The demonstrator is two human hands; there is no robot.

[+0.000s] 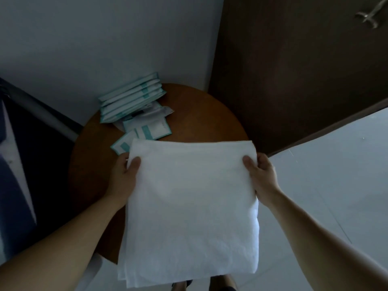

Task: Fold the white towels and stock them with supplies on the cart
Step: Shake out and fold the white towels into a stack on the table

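A round brown wooden table (199, 114) stands in a pale-walled corner. Above it a folded white cloth towel (189, 206) is pinched at its far corners by the left hand (123, 177) and right hand (261, 175). Folding seems under way; another halving is probably needed.

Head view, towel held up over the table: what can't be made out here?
1. Fingers of the left hand and right hand: behind the white towel; only the thumbs show.
2. Near part of the round wooden table: covered by the towel.
3. Print on the stacked teal-and-white packets: too small and dim.
4. The loose packet by the left hand: partly behind the towel's top corner.
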